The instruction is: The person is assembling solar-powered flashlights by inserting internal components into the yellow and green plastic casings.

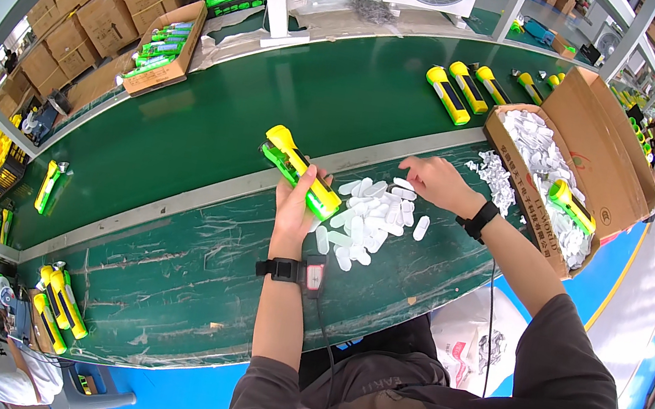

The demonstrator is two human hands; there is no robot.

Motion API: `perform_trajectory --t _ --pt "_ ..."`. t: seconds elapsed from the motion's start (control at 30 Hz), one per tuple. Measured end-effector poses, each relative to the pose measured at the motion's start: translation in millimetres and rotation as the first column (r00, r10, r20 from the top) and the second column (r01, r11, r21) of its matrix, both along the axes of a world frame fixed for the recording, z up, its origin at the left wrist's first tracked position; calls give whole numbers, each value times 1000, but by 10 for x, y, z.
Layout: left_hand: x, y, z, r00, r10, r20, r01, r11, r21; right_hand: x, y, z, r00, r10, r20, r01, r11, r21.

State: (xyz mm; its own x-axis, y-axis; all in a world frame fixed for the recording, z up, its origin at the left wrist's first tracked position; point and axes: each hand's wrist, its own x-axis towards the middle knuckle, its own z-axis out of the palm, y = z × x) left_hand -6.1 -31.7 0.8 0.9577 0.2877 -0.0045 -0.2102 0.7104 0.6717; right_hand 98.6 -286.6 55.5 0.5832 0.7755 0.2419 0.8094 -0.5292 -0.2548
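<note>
Gripping: left hand (294,206), fingers and thumb closed around one yellow-and-green flashlight (290,159), held at a tilt above the desk (188,272), head end toward the upper left, just beside the left edge of a heap of white oval pieces (373,222). Right hand (438,184): palm down at the far right edge of that heap, fingers bent, index finger and thumb toward the pieces; whether anything is pinched between them cannot be told. Heap: loose, overlapping, lying on the desk between the hands, one piece apart at its right. Wrists: black strap (478,219) on the right; black band (280,269) on the left, with a small red-and-white device (315,276) beside it. Cardboard box (522,181): open, to the right, filled with white pieces, one further flashlight (573,207) lying on top of them. Small white scraps (496,180): a scatter against the box's left side. Green belt (184,139): beyond the desk, parted from it by a metal strip (173,204); on its far right portion a row of yellow flashlights (448,96), on its left end a single green-and-yellow one (48,187). Flashlight cluster (60,301): at the desk's left end, lying close together. Shallow carton (161,77): past the belt at upper left, holding green items.
</note>
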Motion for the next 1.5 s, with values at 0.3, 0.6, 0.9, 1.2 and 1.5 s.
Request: perform_trajectory --t 0.3,0.6,0.9,1.2,1.5 --pt "20 1 -22 1000 -20 -23 20 1000 -2 87 256 -36 671 164 -723 243 872 424" --pt "20 -24 -14 1000 -30 0 30 999 15 30 936 131 500 151 -853 568 687 454" --pt "33 -5 -32 999 -33 33 28 988 153 -207 1407 336 532 171 -830 353 846 400" --pt "88 6 -153 992 24 127 -42 988 147 -654 1869 167 917 -150 -369 362 700 615" --pt "148 -13 -177 992 58 116 -71 992 105 -780 1831 285 868 -198 456 65 954 292"
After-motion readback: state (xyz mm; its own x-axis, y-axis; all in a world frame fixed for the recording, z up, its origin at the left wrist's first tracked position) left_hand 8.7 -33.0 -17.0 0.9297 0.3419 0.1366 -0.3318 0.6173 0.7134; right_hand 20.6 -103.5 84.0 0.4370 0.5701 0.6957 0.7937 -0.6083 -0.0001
